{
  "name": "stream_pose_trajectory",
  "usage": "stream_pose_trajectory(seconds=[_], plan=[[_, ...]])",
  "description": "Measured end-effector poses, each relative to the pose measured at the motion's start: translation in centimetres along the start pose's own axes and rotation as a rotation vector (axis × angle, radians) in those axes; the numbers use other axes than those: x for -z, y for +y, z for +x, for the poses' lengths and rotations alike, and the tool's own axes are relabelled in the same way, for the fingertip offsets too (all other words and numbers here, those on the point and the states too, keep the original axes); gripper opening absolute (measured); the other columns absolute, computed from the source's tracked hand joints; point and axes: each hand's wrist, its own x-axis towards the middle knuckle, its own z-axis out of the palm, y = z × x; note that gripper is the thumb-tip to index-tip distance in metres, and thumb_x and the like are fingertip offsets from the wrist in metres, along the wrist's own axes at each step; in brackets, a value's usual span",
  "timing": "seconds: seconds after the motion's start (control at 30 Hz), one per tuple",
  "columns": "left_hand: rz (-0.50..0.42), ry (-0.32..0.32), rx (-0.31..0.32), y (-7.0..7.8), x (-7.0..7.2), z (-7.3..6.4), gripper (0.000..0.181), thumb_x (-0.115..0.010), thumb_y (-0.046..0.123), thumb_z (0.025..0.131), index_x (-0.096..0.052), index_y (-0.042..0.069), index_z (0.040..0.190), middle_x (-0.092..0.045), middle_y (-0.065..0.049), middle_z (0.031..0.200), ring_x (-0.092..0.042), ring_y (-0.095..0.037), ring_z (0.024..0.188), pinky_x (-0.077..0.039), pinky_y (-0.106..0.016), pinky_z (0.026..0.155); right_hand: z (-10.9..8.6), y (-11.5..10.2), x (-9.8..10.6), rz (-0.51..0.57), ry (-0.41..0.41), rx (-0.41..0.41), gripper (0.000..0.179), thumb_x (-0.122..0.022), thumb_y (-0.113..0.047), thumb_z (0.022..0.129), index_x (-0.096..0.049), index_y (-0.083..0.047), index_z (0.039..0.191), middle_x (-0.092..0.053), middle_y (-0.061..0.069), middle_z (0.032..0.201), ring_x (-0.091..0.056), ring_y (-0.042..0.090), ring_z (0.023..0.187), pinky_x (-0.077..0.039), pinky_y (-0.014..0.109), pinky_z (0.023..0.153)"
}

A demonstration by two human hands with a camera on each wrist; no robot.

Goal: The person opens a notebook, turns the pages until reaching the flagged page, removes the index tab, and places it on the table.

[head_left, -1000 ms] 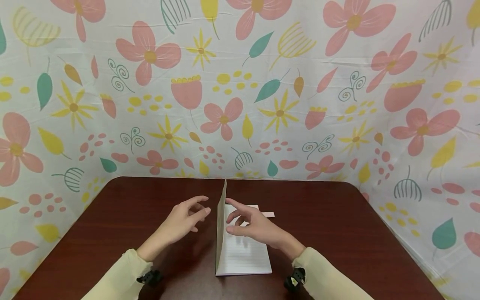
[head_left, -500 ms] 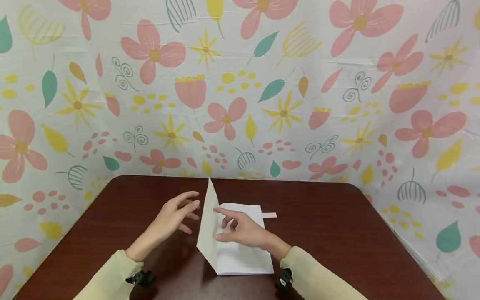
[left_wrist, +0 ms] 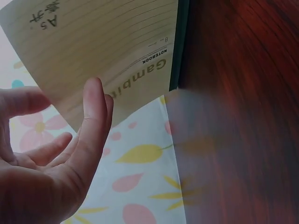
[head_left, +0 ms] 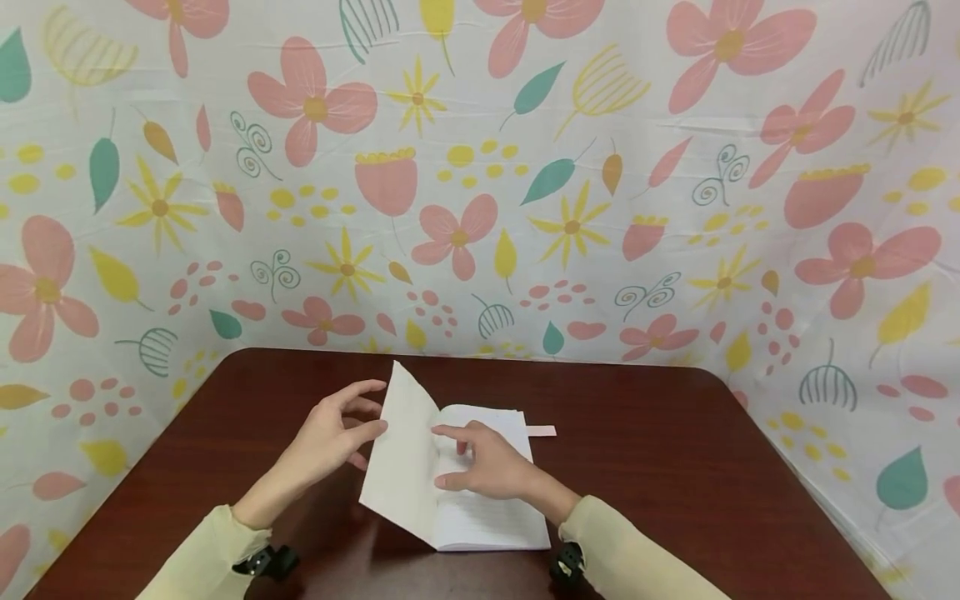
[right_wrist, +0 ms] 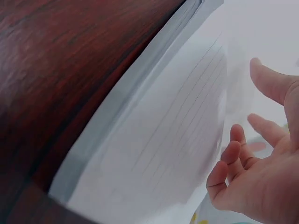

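Well, left hand [head_left: 322,437]: its fingers hung loosely bent at the outer edge of the cover [head_left: 401,467], thumb near that edge; I saw no pinch and couldn't tell whether a fingertip touched.
Right hand [head_left: 491,467]: it hovered above the page [head_left: 491,529], index pointing toward the fold [head_left: 437,517], thumb out, other fingers loosely curled, gripping nothing; contact I couldn't confirm.
Cover: it stood raised and slanted to the left of the fold, so I read the step as opening the notebook, partway through.
Outer edge: as I judged it, the next move called for the left hand to take the cover's weight and guide it flat, the right pressing near the fold.
Notebook [left_wrist: 117,56]: it lay on the table [head_left: 645,467] between my arms, ruled page exposed, "Gambit" printed outside.
Strip [head_left: 542,431]: white, it poked out past the page's right side, toward the far end.
Table: dark red-brown, grained and slightly glossy, with rounded far corners.
Cloth [head_left: 465,112]: white, flower-printed and faintly creased, it hung behind and along both sides.
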Motion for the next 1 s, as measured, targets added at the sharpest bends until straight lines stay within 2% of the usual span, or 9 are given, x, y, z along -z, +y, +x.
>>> stream_pose_trajectory(seconds=[0.27,0.6,0.87,1.0], plan=[[0.058,0.006,-0.021,-1.0,1.0,-0.4,0.057,-0.07,-0.001,0.095,-0.054,0.005,0.149,-0.065,-0.022,0.123,-0.073,-0.026,0.088,-0.059,-0.044,0.055,-1.3,1.9,1.3,0.017,0.048,-0.062,0.074,-0.089,-0.031,0.086,-0.06,-0.01,0.15,-0.054,0.004,0.098,-0.043,0.015,0.079,-0.04,0.031,0.068],[0.059,0.028,0.023,-1.7,1.4,-0.9,0.053,-0.07,-0.003,0.094,-0.058,0.004,0.146,-0.065,-0.021,0.124,-0.073,-0.025,0.088,-0.058,-0.044,0.054,-4.1,4.0,3.9,0.02,0.035,-0.096,0.079,-0.091,-0.033,0.083,-0.058,-0.009,0.151,-0.053,0.007,0.099,-0.04,0.016,0.073,-0.037,0.031,0.064],[0.074,0.036,0.073,-2.4,1.8,-1.4,0.049,-0.071,-0.003,0.094,-0.062,0.003,0.142,-0.064,-0.021,0.127,-0.072,-0.025,0.087,-0.059,-0.042,0.055,-6.3,5.7,5.1,0.011,0.02,-0.093,0.086,-0.095,-0.034,0.079,-0.057,-0.004,0.15,-0.052,0.01,0.1,-0.046,0.026,0.087,-0.039,0.032,0.07],[0.088,0.033,0.092,-2.9,1.9,-1.5,0.047,-0.072,-0.003,0.093,-0.064,0.003,0.139,-0.064,-0.021,0.126,-0.072,-0.024,0.085,-0.058,-0.04,0.055,-7.2,6.0,5.2,-0.002,0.008,-0.108,0.089,-0.096,-0.035,0.077,-0.057,-0.006,0.151,-0.051,0.009,0.103,-0.047,0.026,0.092,-0.039,0.033,0.071]])
